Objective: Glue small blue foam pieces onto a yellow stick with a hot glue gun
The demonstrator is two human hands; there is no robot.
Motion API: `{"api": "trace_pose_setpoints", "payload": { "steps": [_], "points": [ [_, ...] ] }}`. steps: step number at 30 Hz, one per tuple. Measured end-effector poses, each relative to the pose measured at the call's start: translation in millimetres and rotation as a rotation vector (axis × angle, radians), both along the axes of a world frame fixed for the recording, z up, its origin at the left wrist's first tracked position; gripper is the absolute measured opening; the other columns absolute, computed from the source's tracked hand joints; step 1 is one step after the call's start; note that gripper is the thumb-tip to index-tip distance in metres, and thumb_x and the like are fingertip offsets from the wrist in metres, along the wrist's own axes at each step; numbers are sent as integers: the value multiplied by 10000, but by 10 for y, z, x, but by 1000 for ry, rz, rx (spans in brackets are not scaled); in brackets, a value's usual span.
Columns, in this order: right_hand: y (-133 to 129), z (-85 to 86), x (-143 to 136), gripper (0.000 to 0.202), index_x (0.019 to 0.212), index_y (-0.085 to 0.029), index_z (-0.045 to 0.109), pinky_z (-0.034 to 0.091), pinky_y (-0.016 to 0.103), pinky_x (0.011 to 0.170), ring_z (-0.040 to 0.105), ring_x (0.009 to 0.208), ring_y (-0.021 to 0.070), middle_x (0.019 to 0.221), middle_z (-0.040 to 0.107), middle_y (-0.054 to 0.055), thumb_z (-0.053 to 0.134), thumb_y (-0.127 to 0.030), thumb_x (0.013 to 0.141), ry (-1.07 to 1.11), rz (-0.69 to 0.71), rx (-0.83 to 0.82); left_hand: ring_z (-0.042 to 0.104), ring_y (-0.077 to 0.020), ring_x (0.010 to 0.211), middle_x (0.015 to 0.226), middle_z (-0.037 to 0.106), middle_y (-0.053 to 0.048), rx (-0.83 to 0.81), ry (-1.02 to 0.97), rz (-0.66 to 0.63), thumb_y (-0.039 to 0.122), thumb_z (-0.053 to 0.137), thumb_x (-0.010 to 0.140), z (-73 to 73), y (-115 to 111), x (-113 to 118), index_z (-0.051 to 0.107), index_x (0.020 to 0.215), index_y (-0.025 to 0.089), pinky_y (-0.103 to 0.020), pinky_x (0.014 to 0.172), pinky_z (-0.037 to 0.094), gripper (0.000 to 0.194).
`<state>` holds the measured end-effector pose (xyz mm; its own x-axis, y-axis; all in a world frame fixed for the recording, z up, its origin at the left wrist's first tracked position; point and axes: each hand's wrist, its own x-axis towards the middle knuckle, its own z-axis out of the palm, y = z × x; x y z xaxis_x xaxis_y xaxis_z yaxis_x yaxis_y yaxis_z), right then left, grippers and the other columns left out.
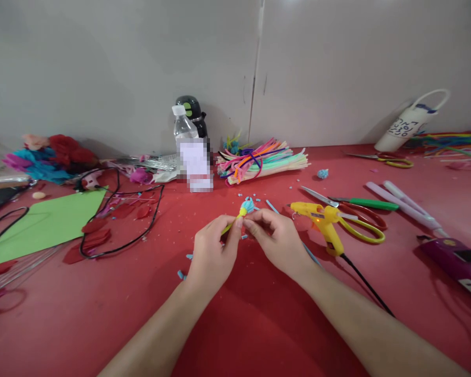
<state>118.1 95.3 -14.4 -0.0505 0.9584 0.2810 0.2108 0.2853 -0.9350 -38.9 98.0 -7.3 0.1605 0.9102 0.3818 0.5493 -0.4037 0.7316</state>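
A small pipe-cleaner flower (248, 204) with a light blue looped head and a yellow base stands up between my two hands over the middle of the table. My left hand (216, 246) pinches its yellow-green stem between thumb and fingers. From the other side, my right hand (277, 238) is closed at the base of the flower, its thumb and index fingertips pressed together there. The exact contact of the right fingertips is partly hidden. Short blue pipe-cleaner scraps (181, 275) lie by my left wrist, and a longer blue strip (272, 206) lies behind my right hand.
Right of my hands lie a yellow glue gun (317, 217) with a black cord, scissors (363, 230) and green-handled pliers (372, 203). A pipe-cleaner bundle (262, 162) and a plastic bottle (184, 125) stand behind. Green paper (43, 225) and a black cable (161, 209) occupy the left.
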Motion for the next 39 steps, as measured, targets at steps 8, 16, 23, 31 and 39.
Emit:
{"api": "trace_pose_setpoints", "payload": {
  "steps": [8,16,23,31,39],
  "points": [
    [62,10,130,205,873,-200,674,498,262,639,621,694,146,770,676,13,642,-400,907,15,31,-8,585,-115,692,817,698,-25,132,102,41,297,549,956,51,127,-165,687,884,173,-212,638,416,199],
    [85,78,190,147,909,-207,645,474,266,688,620,783,155,857,688,17,561,-317,961,-180,62,93,520,-110,624,698,602,-6,177,181,-39,209,549,939,8,127,-164,734,918,187,-211,598,399,188],
    [96,54,181,139,879,-206,674,474,256,661,632,756,150,825,705,4,617,-323,928,-161,52,70,511,-106,629,704,595,-8,177,229,-62,156,534,932,-4,135,-173,734,865,182,-220,603,376,213],
    [92,55,193,114,871,-209,679,479,257,669,634,759,149,825,708,0,612,-285,924,-182,52,71,543,-109,640,732,615,-20,197,270,-60,160,521,939,-45,141,-178,738,878,190,-225,625,399,227],
    [127,5,198,148,836,-204,678,484,272,640,630,707,157,791,710,10,643,-334,895,-181,-22,36,586,-125,692,765,644,-33,271,351,-56,156,503,951,-75,134,-187,739,985,191,-237,676,435,240]
  ]
}}
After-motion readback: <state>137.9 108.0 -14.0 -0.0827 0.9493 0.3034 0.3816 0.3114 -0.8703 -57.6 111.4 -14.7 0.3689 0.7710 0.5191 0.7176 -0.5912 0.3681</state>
